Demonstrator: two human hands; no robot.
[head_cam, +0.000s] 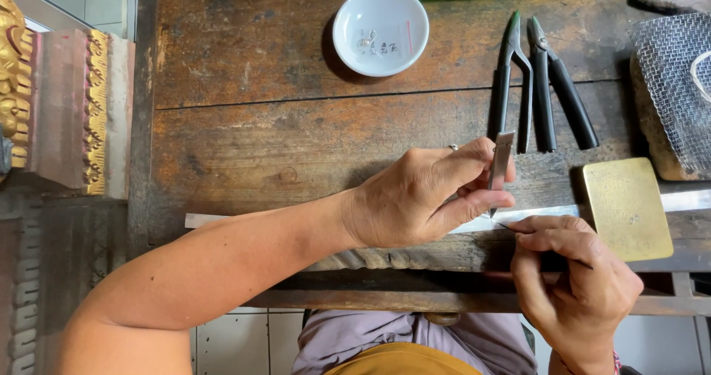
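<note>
My left hand (426, 193) grips steel tweezers (502, 160) between thumb and fingers, their tip pointing down onto a long flat metal strip (474, 224) at the near edge of the wooden workbench (281, 138). My right hand (574, 279) pinches a thin dark wire or needle-like tool (511, 228) whose tip meets the tweezers' tip on the strip. Whatever sits at that meeting point is too small to make out.
A white dish (381, 29) holding tiny metal pieces stands at the back. Two black-handled pliers (537, 86) lie right of centre. A brass plate (626, 207) rests beside my right hand, a wire-mesh-covered block (670, 86) at far right, gilded carved wood (55, 101) at left.
</note>
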